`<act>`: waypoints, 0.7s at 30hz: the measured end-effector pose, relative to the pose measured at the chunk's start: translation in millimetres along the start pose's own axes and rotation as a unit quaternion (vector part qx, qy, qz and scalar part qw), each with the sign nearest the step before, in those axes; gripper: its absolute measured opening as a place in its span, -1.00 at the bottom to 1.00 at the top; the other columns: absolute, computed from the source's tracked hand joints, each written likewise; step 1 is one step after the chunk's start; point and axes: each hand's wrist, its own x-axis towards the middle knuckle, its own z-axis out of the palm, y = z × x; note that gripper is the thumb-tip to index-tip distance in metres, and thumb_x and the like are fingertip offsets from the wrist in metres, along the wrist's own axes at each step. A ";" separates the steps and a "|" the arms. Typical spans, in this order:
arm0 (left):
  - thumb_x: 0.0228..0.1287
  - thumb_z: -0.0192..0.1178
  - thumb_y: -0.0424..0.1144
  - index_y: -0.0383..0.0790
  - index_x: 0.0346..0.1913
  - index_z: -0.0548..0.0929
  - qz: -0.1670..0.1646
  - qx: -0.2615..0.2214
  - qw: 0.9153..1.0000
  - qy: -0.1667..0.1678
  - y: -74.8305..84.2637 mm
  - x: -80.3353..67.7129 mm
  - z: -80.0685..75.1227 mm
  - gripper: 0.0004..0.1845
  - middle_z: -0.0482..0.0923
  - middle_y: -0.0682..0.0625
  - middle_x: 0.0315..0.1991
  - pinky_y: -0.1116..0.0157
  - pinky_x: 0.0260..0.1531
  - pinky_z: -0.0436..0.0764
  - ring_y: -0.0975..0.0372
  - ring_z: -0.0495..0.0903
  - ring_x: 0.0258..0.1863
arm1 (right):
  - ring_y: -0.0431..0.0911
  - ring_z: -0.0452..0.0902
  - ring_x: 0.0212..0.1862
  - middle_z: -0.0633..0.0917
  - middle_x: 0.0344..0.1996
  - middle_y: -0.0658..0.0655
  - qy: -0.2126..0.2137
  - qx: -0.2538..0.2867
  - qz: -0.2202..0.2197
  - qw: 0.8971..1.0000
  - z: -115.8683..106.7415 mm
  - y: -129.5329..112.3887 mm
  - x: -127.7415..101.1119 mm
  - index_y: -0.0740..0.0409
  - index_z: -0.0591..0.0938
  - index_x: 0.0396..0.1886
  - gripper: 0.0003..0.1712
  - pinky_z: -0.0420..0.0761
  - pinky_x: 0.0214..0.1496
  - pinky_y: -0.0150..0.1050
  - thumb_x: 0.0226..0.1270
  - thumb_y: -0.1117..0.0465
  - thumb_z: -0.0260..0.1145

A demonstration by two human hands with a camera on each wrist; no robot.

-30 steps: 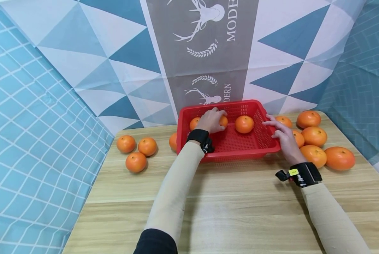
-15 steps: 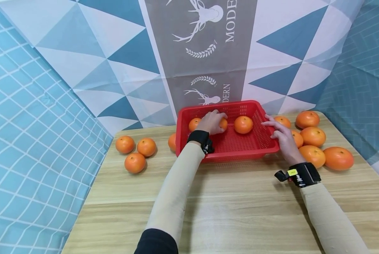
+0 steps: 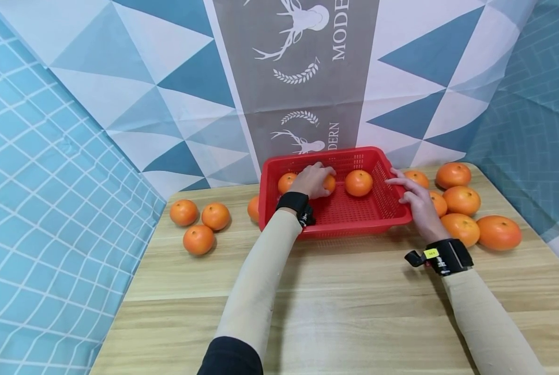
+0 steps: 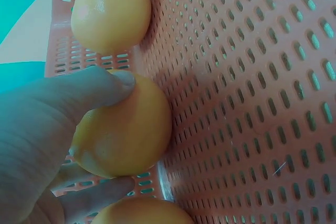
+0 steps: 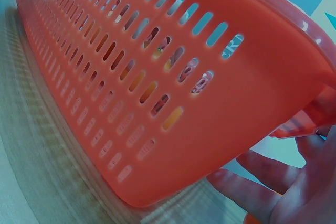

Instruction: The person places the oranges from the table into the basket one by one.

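Note:
A red plastic basket (image 3: 335, 228) with slotted walls stands at the back of the wooden table. Inside it, my left hand (image 3: 309, 181) grips the middle orange (image 4: 131, 129), with the thumb over its top and fingers along the far side. One orange (image 3: 359, 183) lies to its right, and another orange (image 3: 286, 182) to its left, partly behind the hand. At the basket's right end, my right hand (image 3: 420, 203) holds the rim; in the right wrist view, fingertips (image 5: 223, 179) meet the outer wall.
Three oranges (image 3: 200, 239) sit grouped on the table's left. Another orange (image 3: 253, 209) is partly hidden by the basket's left wall. Several more oranges (image 3: 462, 201) cluster right of the basket, beside my right hand. A patterned cloth (image 3: 302, 78) rises behind the table.
My left hand has sunk very slightly around the middle orange. The basket, the right hand and the other oranges stay where they were.

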 end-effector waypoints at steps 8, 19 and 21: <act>0.51 0.48 -0.08 0.08 0.56 0.60 0.004 -0.002 1.000 -0.003 -3.3 4.7 1.4 -0.38 0.55 -0.07 0.46 0.08 0.56 0.63 0.04 0.53 0.39 | 0.24 -0.08 0.89 0.15 0.89 0.04 -0.002 0.010 -0.001 1.000 0.3 -0.8 -0.2 0.37 0.53 0.54 -0.32 0.59 0.22 -0.70 0.50 0.47 -0.14; 0.52 0.48 -0.07 0.09 0.58 0.58 -0.004 0.009 1.000 0.000 1.3 3.8 -0.7 -0.36 0.55 -0.09 0.46 0.08 0.55 0.65 0.04 0.55 0.38 | 0.24 -0.09 0.89 0.14 0.89 0.03 -0.004 0.012 0.003 1.000 0.0 -1.2 -0.5 0.37 0.52 0.55 -0.32 0.60 0.21 -0.71 0.51 0.47 -0.14; 0.51 0.49 -0.07 0.09 0.58 0.59 -0.004 0.009 1.000 -0.001 2.0 3.6 -1.6 -0.36 0.55 -0.09 0.46 0.08 0.54 0.65 0.04 0.55 0.37 | 0.23 -0.10 0.90 0.14 0.89 0.04 -0.003 0.010 0.003 1.000 0.0 -1.0 -0.8 0.37 0.52 0.55 -0.32 0.59 0.22 -0.71 0.51 0.47 -0.14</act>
